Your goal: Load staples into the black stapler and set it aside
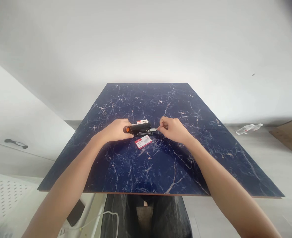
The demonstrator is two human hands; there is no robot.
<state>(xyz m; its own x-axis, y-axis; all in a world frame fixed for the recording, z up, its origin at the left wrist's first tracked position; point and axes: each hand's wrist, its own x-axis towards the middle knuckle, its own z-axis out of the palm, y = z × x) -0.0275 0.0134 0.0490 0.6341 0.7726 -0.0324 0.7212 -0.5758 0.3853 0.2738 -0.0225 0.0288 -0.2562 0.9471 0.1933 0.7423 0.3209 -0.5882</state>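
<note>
A black stapler point(142, 128) with an orange part at its rear lies lengthwise near the middle of the blue tabletop. My left hand point(118, 130) is closed around its rear end, thumb on the near side. From the front end a thin silver metal piece point(153, 130) sticks out to the right. My right hand point(172, 129) pinches the tip of that piece, its other fingers curled. Just in front of the stapler lies a red and white staple box point(143, 141). A second red and white box point(142, 122) shows behind it, partly hidden by the stapler.
The dark blue marbled table point(146, 175) stands against a white wall. To its right, a clear plastic bottle point(249, 128) and a cardboard box point(291, 135) are on the floor. A white cabinet with a dark handle point(16, 143) stands left; a white cable point(111, 213) hangs below the front edge.
</note>
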